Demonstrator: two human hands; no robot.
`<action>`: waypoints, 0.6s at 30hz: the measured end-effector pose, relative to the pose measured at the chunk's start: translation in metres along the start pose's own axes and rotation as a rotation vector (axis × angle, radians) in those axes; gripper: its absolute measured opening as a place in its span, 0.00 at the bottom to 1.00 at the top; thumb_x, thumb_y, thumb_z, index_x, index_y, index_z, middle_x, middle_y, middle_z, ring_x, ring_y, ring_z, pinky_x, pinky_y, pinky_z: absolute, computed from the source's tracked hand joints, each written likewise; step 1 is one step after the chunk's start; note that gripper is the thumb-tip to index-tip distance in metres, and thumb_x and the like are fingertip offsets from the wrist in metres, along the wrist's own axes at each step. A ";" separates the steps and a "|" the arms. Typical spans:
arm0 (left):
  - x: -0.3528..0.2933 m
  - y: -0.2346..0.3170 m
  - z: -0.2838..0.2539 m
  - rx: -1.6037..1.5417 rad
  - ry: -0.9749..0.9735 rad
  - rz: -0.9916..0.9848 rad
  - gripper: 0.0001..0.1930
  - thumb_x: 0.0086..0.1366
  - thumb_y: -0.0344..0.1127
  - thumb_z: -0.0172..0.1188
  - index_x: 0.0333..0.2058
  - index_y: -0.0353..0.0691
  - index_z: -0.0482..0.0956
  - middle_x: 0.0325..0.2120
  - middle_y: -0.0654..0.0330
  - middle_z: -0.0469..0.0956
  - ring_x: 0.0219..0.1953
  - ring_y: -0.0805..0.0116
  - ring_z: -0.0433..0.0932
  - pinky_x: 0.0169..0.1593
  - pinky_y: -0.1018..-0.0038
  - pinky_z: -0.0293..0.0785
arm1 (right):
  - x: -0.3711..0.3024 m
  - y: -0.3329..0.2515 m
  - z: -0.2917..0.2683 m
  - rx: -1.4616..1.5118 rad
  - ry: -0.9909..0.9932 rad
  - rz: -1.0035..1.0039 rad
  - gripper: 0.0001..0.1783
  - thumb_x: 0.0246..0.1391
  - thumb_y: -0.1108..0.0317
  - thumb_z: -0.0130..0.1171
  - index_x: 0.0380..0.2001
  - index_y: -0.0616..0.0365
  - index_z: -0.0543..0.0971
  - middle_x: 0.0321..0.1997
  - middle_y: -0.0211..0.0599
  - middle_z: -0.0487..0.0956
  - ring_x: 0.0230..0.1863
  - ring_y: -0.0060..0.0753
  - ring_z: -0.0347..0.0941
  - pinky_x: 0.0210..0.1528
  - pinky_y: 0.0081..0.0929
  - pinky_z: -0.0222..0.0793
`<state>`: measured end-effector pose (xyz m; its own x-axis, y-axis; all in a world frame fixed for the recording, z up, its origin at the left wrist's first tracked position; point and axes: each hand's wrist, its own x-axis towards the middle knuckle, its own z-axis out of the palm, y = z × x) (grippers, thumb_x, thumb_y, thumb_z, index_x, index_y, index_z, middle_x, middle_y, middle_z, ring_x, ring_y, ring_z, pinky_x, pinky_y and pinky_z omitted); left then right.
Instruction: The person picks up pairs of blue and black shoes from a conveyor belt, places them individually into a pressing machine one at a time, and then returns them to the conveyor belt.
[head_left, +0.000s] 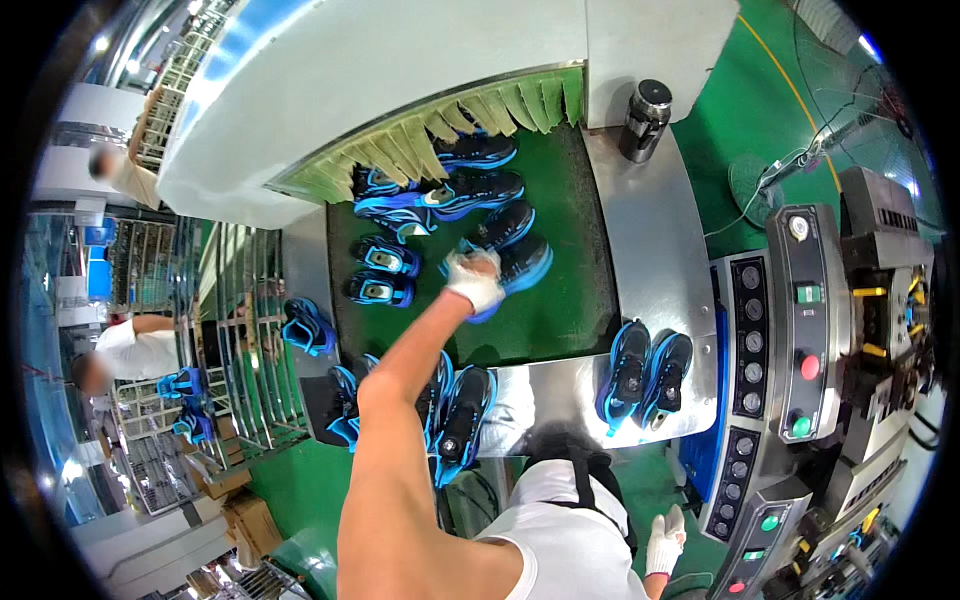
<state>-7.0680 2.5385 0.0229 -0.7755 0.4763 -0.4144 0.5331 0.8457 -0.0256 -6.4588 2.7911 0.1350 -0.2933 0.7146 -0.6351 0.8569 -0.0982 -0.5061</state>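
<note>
My left hand [474,280], in a white glove, reaches over the green conveyor belt [550,330] and grips the heel end of a black and blue sneaker [526,265]. Its mate, another sneaker [508,222], lies just beyond. Blur hides exactly how the fingers sit on the shoe. Low at my right side hangs my gloved right hand [664,542], open and holding nothing, with fingers extended. Several more sneakers [472,192] rest on the belt by the fringed curtain, and a pair [384,273] sits to the left of my left hand.
A green fringed curtain [440,125] covers the machine mouth. Sneakers [465,412] stand on the near metal ledge; another pair [647,375] is at its right. A thermos [646,120] stands far right. Control panels [745,340] flank the right. Two people [140,350] are at left near metal racks.
</note>
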 end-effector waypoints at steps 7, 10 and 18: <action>0.033 -0.101 -0.031 0.128 0.253 0.147 0.20 0.49 0.43 0.69 0.41 0.43 0.79 0.37 0.51 0.82 0.41 0.50 0.82 0.48 0.53 0.75 | 0.039 -0.072 -0.031 -0.366 -0.016 -0.075 0.29 0.60 0.75 0.60 0.64 0.68 0.68 0.65 0.58 0.73 0.67 0.48 0.71 0.68 0.39 0.67; -0.017 -0.050 -0.087 -0.077 0.197 0.124 0.30 0.50 0.51 0.73 0.48 0.39 0.78 0.43 0.46 0.81 0.49 0.46 0.80 0.52 0.52 0.75 | 0.061 -0.124 -0.016 -0.111 -0.085 -0.225 0.30 0.63 0.75 0.57 0.67 0.72 0.64 0.68 0.55 0.71 0.68 0.43 0.69 0.69 0.37 0.64; -0.180 0.127 -0.190 -1.346 0.038 0.227 0.36 0.48 0.34 0.73 0.57 0.31 0.75 0.50 0.50 0.80 0.52 0.61 0.79 0.59 0.66 0.74 | 0.059 -0.275 0.032 0.706 -0.919 -0.401 0.25 0.63 0.62 0.56 0.57 0.70 0.74 0.55 0.46 0.80 0.51 0.35 0.79 0.53 0.30 0.76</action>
<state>-6.9251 2.6062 0.2667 -0.7363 0.6228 -0.2646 -0.0723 0.3164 0.9459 -6.7258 2.8378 0.2179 -0.9181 0.0543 -0.3926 0.3032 -0.5419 -0.7838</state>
